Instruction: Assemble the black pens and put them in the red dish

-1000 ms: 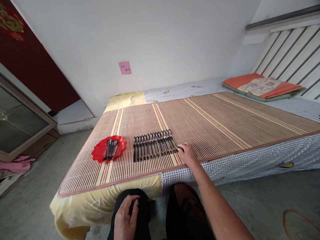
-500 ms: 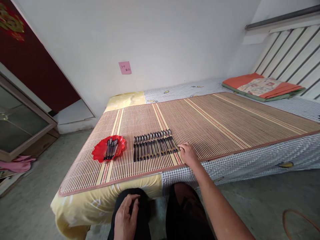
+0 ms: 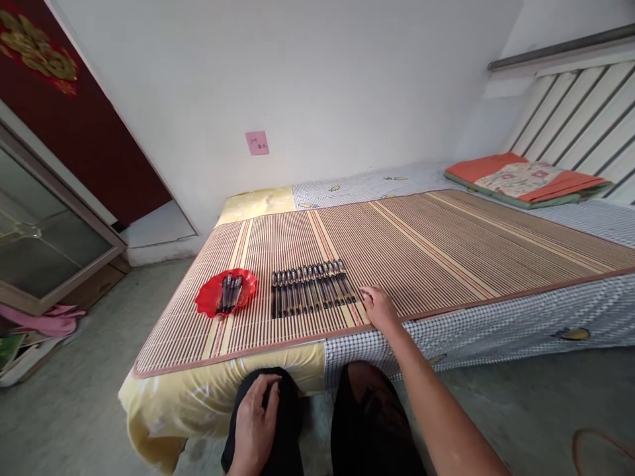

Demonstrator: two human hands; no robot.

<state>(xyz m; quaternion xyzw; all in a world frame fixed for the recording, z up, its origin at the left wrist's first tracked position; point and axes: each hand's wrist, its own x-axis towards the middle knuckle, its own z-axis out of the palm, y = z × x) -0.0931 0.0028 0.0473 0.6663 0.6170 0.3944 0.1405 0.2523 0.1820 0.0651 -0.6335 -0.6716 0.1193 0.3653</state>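
Note:
A row of several black pens (image 3: 311, 296) lies side by side on a striped bamboo mat (image 3: 421, 244) that covers the bed. My right hand (image 3: 378, 307) rests flat on the mat just right of the row, fingers stretched toward the last pen and holding nothing. A red plate (image 3: 210, 303) with a few more black pens (image 3: 229, 293) sits left of the row. My left hand (image 3: 254, 423) lies on my left knee, fingers loosely spread, empty.
An orange and patterned folded cushion (image 3: 526, 180) lies at the bed's far right. A pink note (image 3: 256, 142) sticks to the white wall. A glass cabinet (image 3: 44, 231) stands left, with pink cloth (image 3: 49, 320) on the floor.
The view has shifted slightly, so the scene sits further right and lower. My right hand stays beside the last pen; my left hand stays on my knee.

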